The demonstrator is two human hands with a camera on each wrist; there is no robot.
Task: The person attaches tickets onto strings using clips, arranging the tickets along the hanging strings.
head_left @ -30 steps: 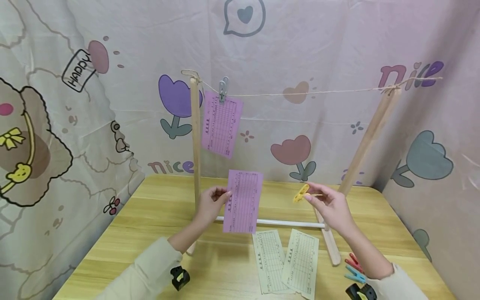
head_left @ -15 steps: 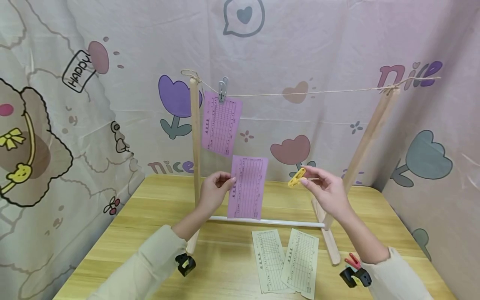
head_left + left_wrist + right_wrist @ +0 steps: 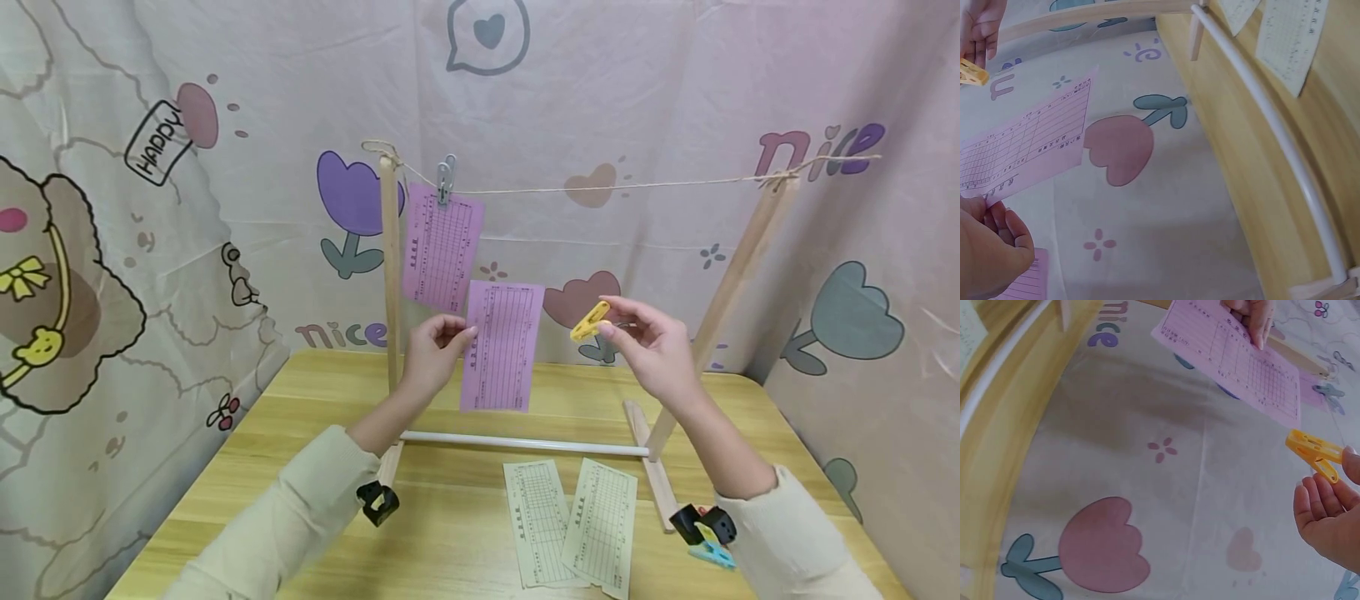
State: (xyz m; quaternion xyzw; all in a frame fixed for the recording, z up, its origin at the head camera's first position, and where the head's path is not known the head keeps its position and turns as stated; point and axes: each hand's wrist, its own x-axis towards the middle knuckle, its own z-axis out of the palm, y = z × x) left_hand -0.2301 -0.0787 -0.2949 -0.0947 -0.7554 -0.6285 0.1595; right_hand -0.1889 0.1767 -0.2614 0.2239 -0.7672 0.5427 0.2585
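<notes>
My left hand [image 3: 435,354] pinches a pink printed slip [image 3: 501,348] by its left edge, holding it upright below the line. In my right hand [image 3: 656,346] a yellow clothespin [image 3: 591,322] is held between thumb and fingers, a short way right of the slip and apart from it. Another pink slip [image 3: 442,246] hangs from the string [image 3: 600,187] by a grey clothespin [image 3: 446,179], near the left post. The right wrist view shows the yellow clothespin [image 3: 1315,453] close to a corner of the held slip [image 3: 1229,356].
The string runs between a left wooden post [image 3: 392,275] and a slanted right post [image 3: 738,275], with a white bar [image 3: 525,444] joining them low down. Two pale green slips [image 3: 543,521] overlap on the wooden table [image 3: 300,500]. A blue clothespin [image 3: 712,553] lies at right, partly behind the wrist camera.
Both hands have risen toward the string, carrying the pink slip and the yellow clothespin. The slip has also shifted slightly right, and the clothespin slightly left. The hanging slip stays in place.
</notes>
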